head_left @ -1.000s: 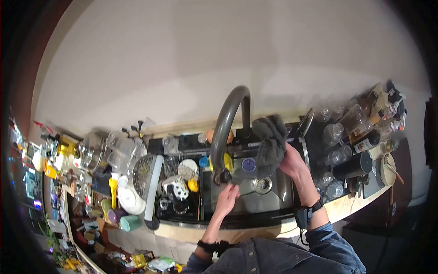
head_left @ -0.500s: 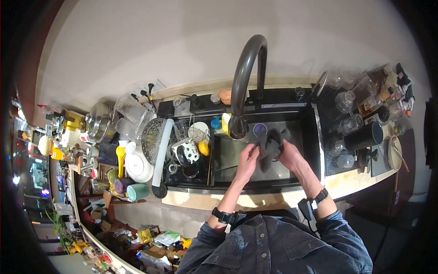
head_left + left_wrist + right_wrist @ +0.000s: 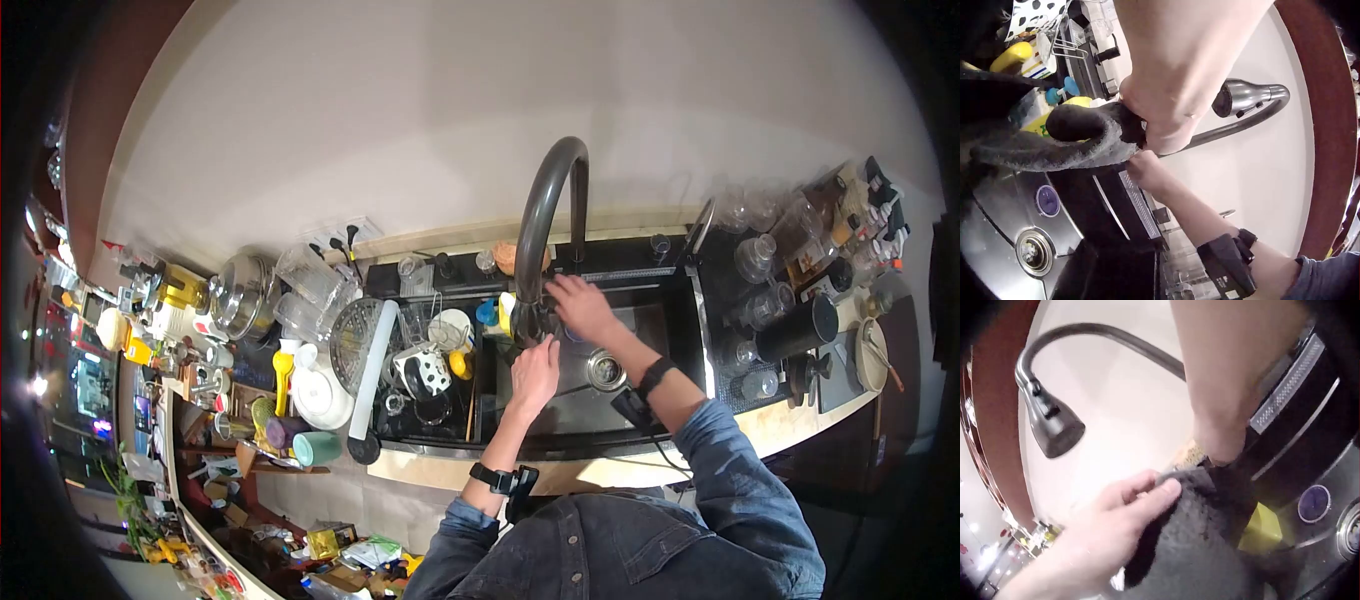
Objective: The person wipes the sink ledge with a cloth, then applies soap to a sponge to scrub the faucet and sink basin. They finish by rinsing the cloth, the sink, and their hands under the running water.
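Observation:
A dark grey cloth (image 3: pixel 1079 137) stretches between both hands over the sink (image 3: pixel 660 360). My left hand (image 3: pixel 536 375) pinches one end, its thumb on top of the fabric in the right wrist view. At the other end my right hand (image 3: pixel 588 305) grips the cloth; its curled fingers show in the left wrist view. Most of the cloth hides behind the hands and the dark faucet (image 3: pixel 545 210) in the head view. Below, a purple round lid-like piece (image 3: pixel 1047 200) lies in the basin near the drain (image 3: pixel 605 370).
Left of the basin, a rack holds a black-and-white spotted item (image 3: pixel 428 375) and other dishes. A yellow item (image 3: pixel 1263 528) stands at the basin's left side. Glass jars (image 3: pixel 755 255) and a black cylinder (image 3: pixel 800 328) crowd the right counter. White plates (image 3: pixel 320 398) lie farther left.
Both hands have shifted from the middle of the sink toward the faucet, taking the cloth with them. The right hand has moved left and farther back.

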`<state>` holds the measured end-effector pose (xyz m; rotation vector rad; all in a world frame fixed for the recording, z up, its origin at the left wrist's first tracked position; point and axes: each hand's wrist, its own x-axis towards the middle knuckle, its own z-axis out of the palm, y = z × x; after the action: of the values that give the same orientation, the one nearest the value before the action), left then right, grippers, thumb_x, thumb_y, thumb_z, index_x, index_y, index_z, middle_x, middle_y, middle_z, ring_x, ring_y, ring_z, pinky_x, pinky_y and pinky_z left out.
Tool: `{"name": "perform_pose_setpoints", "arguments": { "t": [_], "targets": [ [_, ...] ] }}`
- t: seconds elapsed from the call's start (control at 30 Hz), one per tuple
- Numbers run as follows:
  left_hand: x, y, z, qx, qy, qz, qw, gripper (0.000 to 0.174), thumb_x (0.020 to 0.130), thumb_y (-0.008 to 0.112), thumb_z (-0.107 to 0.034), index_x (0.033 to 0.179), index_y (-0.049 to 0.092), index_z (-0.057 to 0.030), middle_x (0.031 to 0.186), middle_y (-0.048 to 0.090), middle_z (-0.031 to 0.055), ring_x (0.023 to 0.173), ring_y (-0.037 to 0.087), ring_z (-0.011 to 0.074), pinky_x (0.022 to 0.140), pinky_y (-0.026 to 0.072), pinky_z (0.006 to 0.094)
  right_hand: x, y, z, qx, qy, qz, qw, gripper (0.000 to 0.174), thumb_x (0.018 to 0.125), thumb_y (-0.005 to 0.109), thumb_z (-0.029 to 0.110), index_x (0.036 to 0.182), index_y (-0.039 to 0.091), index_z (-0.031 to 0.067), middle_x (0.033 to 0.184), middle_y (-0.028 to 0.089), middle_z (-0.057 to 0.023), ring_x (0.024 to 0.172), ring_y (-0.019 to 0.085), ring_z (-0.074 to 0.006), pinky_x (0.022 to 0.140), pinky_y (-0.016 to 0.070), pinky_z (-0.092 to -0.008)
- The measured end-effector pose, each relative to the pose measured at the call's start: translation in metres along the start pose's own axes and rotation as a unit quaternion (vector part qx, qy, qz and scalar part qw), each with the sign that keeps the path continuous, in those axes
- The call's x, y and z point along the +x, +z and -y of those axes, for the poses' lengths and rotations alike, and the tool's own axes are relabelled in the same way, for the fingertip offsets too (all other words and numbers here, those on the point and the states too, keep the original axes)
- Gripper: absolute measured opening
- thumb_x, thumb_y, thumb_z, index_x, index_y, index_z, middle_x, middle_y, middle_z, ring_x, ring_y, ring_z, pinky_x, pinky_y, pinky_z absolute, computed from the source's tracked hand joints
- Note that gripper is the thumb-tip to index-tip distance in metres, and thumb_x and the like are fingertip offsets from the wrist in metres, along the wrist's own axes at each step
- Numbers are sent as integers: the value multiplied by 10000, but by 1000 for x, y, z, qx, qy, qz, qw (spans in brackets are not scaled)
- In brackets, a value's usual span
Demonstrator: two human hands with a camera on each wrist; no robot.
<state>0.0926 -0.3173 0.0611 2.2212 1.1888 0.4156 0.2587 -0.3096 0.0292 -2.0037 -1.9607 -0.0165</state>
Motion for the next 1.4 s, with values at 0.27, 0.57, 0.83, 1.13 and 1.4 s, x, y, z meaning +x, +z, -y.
{"name": "perform_pose_setpoints", "arguments": {
  "t": [0.27,0.57,0.83,1.13,1.4],
  "targets": [
    [13,4,21,46,-2,-87,995,268,874,528,-337,896,630,-91,787,631,174,723,605,391,662,487,481,6,44,5,-62,12,15,998,417,807,547,167,1205,519,44,1348,367,-124,1198,379,-327,948,383,-425],
    [18,14,35,73,-29,-66,995,216,859,518,-265,898,607,-72,798,617,195,778,602,394,678,476,479,-37,13,30,323,16,15,946,255,884,462,232,894,578,5,872,567,-181,842,553,-374,715,439,-454],
    [-4,-3,86,-112,-79,-72,988,295,921,440,-299,921,538,-21,798,596,250,816,568,444,669,439,470,-24,29,90,308,98,9,946,262,863,522,274,947,584,34,886,606,-216,817,572,-412,688,458,-483],
    [-32,42,128,-332,-163,-84,925,408,899,554,-368,818,574,31,700,526,37,690,441,124,643,383,285,-22,34,100,313,180,-118,925,196,793,592,206,890,625,39,833,611,-211,817,585,-389,703,467,-454],
    [6,66,112,-502,-221,-85,832,234,808,700,-217,870,622,-5,786,594,-3,717,503,74,655,397,230,-48,-34,87,367,242,-128,889,164,853,588,179,843,553,19,706,595,-142,626,581,-262,588,449,-346]
  ]
}}
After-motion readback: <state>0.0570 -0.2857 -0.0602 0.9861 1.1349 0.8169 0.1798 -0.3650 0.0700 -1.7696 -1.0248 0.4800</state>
